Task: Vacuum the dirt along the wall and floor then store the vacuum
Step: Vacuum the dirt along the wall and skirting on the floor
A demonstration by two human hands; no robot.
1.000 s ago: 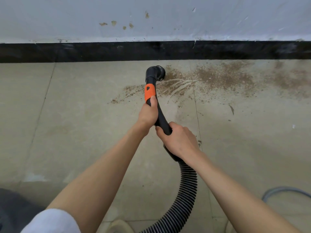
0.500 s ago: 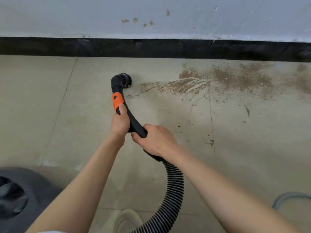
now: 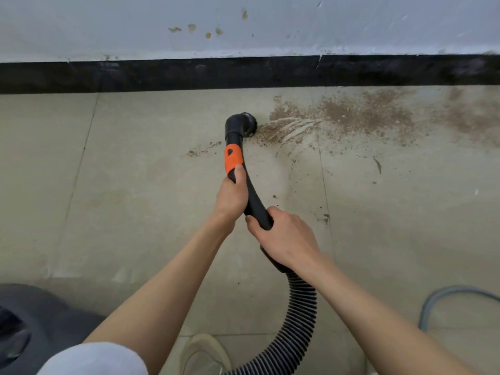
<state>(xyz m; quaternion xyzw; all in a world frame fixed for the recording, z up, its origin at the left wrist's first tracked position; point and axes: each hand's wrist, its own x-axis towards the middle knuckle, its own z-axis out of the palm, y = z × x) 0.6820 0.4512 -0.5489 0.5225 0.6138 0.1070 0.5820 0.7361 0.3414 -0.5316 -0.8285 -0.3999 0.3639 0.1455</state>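
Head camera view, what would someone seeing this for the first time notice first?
First, the brown dirt patch spread over the floor tiles by the black baseboard, right of centre. Next, the black vacuum wand with its orange band, its nozzle at the dirt's left edge. The left hand grips just below the band and the right hand holds where the ribbed hose begins.

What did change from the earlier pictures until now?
The nozzle swept left off the dirt, then came back to its left edge. The left hand and right hand kept gripping the wand.
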